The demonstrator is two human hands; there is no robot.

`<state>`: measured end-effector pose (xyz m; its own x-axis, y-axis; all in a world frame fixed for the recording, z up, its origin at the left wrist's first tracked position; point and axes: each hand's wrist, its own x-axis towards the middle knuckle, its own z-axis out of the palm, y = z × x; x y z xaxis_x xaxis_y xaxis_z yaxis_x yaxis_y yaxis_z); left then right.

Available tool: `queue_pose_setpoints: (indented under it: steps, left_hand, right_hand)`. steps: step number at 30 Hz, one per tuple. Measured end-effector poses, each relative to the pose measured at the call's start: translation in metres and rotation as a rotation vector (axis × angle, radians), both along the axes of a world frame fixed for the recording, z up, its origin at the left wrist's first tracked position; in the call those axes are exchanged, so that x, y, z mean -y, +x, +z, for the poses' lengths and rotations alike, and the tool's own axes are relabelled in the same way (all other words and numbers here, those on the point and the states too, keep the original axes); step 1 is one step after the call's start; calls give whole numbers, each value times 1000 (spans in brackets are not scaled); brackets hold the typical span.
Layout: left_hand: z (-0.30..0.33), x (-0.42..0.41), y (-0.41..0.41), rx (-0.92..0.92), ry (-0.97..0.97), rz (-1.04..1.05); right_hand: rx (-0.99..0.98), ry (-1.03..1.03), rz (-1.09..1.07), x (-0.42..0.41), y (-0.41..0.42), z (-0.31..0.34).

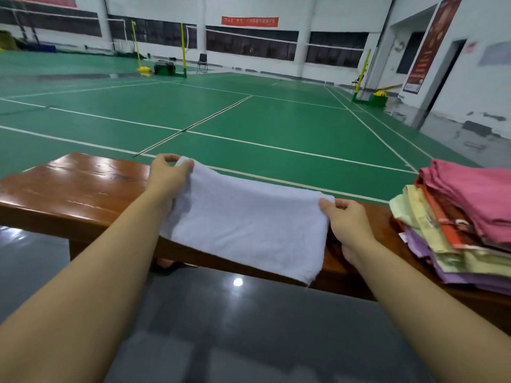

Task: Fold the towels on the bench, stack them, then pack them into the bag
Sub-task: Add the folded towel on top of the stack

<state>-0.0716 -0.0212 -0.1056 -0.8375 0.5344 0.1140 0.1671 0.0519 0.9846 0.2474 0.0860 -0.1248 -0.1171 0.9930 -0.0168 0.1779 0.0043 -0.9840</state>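
A white towel (246,222) lies spread across the brown wooden bench (80,189), its near edge hanging over the bench front. My left hand (167,175) pinches the towel's far left corner. At the far right corner, my right hand (348,219) pinches the cloth between thumb and fingers. A pile of towels (464,225) in pink, orange-red, pale yellow and purple sits on the bench at the right. No bag is in view.
Beyond the bench stretches a green badminton court (249,125) with white lines and yellow net posts (183,48). A dark glossy floor (221,327) lies between me and the bench. A foot in a sandal (166,264) shows under the bench.
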Motion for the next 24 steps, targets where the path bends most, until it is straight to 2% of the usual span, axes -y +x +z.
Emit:
queue_pose_setpoints:
  steps: [3,7,10,15,20,24]
  left_hand:
    - [1,0,4,-68,70,-15]
    - [14,7,17,-194,204,-137]
    - [35,10,29,-272,316,-196]
    - [73,12,38,-419,439,-156]
    - [86,18,44,-493,389,-211]
    - [86,18,57,-434,244,-428]
  right_hand:
    - [-63,124,-59,0,7,5]
    - [-108,271,-39,-4,23,12]
    - [-220,366,-47,-5,33,28]
    - [-309,558,-89,2,42,63]
    - [-349,603,-13,1,51,70]
    - [-237,589,112,0,58,60]
